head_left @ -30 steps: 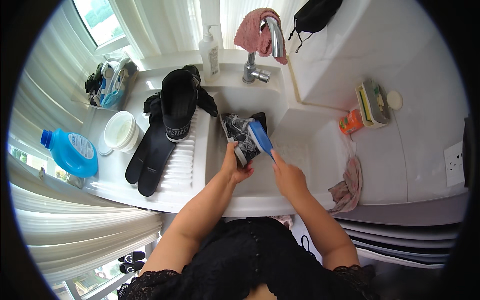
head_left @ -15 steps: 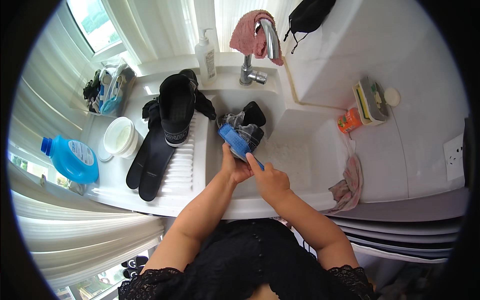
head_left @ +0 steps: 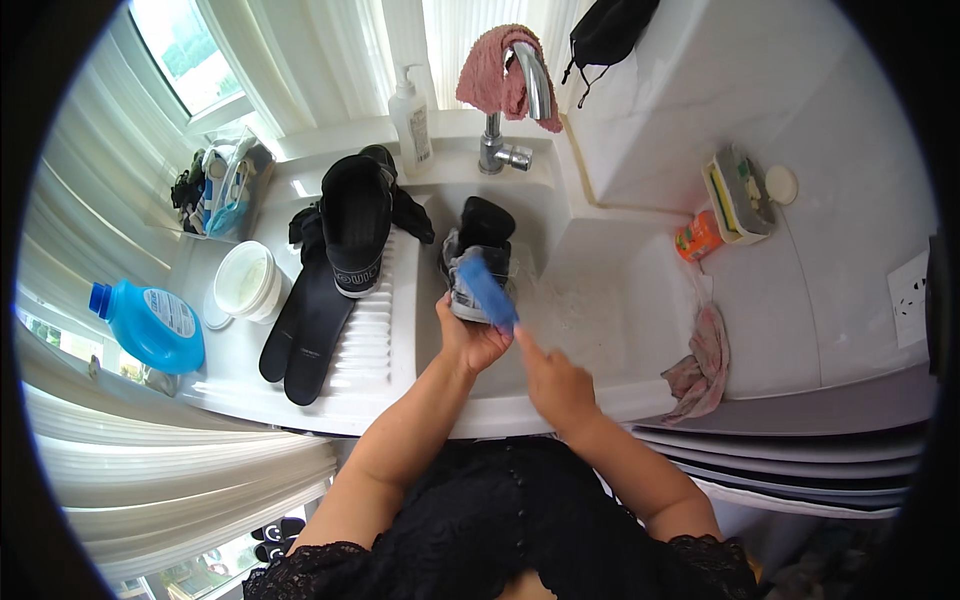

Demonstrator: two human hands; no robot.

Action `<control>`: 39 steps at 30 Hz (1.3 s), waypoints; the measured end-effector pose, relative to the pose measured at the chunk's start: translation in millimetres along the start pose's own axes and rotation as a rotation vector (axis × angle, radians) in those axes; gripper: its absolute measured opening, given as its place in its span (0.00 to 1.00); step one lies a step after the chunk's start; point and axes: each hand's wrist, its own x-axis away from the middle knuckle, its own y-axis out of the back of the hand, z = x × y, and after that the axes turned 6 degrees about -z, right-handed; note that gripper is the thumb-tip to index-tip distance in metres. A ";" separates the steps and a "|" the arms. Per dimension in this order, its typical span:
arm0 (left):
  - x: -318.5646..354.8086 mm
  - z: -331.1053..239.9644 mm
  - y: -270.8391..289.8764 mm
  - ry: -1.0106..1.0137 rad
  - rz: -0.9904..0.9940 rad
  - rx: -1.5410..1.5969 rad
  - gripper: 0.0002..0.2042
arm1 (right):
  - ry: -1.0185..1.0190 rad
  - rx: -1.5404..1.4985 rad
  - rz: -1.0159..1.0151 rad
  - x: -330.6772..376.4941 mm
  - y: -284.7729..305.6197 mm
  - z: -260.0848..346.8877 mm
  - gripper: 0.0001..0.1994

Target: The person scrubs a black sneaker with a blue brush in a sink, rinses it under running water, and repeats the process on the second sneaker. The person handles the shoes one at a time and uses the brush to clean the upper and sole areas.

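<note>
Head view: a grey-and-black sneaker (head_left: 488,220) is held inside the white sink basin (head_left: 600,350), toward its left side. Its near end is gripped by the left hand (head_left: 472,342), with the thumb along the left edge and the fingers curled around beneath. A blue brush (head_left: 488,292) is clasped by its handle in the right hand (head_left: 557,385), and its head is held over the near part of the sneaker; the brush is blurred, so firm contact cannot be told. The two hands are close together, though whether they touch cannot be told.

To the left, a black shoe (head_left: 355,215) and two black insoles (head_left: 312,360) are set on the ridged drainboard (head_left: 368,345). Farther left, a white tub (head_left: 240,285) and a blue bottle (head_left: 150,325) are seen. At the far side, a pink cloth (head_left: 485,75) is draped over the faucet (head_left: 493,150), beside which a white pump bottle (head_left: 408,125) is placed.
</note>
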 end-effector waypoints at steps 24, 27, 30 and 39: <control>0.9 -0.9 14.4 0.196 0.197 0.214 0.35 | -0.284 -0.368 0.010 5.5 5.0 30.8 0.21; 2.1 1.0 15.8 0.198 0.173 0.191 0.34 | -0.349 -0.401 0.010 -5.2 8.3 32.8 0.21; -2.0 3.9 14.4 0.260 0.158 0.191 0.33 | -0.447 -0.531 -0.028 -42.0 -9.4 22.9 0.20; -4.8 1.8 22.8 0.216 0.238 0.217 0.33 | -0.396 -0.462 0.078 -3.8 12.1 20.4 0.20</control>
